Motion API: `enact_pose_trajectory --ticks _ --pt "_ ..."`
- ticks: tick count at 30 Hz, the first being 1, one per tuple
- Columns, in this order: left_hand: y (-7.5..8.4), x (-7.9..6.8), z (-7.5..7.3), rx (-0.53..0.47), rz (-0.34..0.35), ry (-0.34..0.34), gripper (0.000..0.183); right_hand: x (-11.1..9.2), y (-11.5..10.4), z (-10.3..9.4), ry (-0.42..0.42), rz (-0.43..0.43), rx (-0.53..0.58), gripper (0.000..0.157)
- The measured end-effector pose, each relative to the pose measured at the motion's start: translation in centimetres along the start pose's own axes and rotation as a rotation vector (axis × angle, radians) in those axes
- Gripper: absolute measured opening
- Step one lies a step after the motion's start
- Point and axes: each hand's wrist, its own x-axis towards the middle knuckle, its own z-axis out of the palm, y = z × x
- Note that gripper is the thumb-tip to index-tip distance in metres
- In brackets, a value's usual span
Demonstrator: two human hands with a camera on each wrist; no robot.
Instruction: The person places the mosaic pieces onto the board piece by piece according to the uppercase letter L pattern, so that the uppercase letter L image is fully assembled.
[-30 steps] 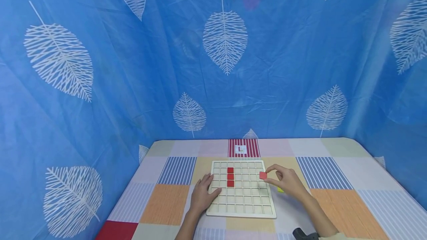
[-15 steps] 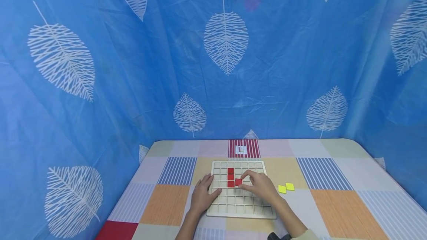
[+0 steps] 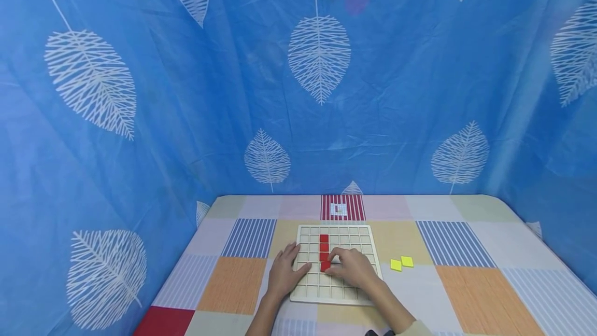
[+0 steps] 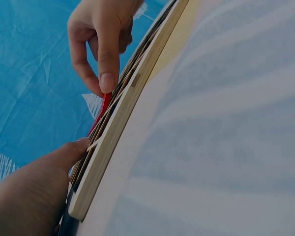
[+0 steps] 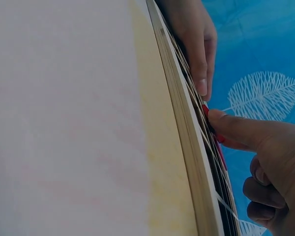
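A cream board [image 3: 312, 291] with a square grid lies on the table. Three red square tiles [image 3: 324, 247] fill a column of cells in its upper left part. Just below them, my right hand [image 3: 353, 268] pinches another red tile [image 3: 325, 266] between thumb and index finger, right at the cell under the column. My left hand [image 3: 282, 275] rests on the board's left edge, its fingers extended along the rim and its thumb lying over the grid. In the right wrist view, the right thumb [image 5: 231, 124] presses against the red tile at grid level.
Two yellow tiles [image 3: 396, 265] lie on the cloth to the right of the board. Behind the board is a small printed card [image 3: 338, 209] with a grid pattern. A patchwork cloth [image 3: 471, 287] covers the table, and a blue leaf-print curtain [image 3: 210, 118] closes it in.
My right hand has carried the red tile leftward from the board's right edge to the cell below the red column. The yellow tiles have come into full view. The left hand stays put.
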Motion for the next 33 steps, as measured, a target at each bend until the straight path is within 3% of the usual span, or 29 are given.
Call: enact_pose_trajectory --ticks 17,33 --pt "0.1 0.0 -0.2 0.012 -0.005 -0.01 0.065 -0.1 0.4 0.0 -0.003 -0.009 0.035 0.026" --pt "-0.1 0.1 0.1 0.014 -0.019 -0.008 0.067 -2.7 5.5 -4.8 0.141 0.063 0.163 0.028"
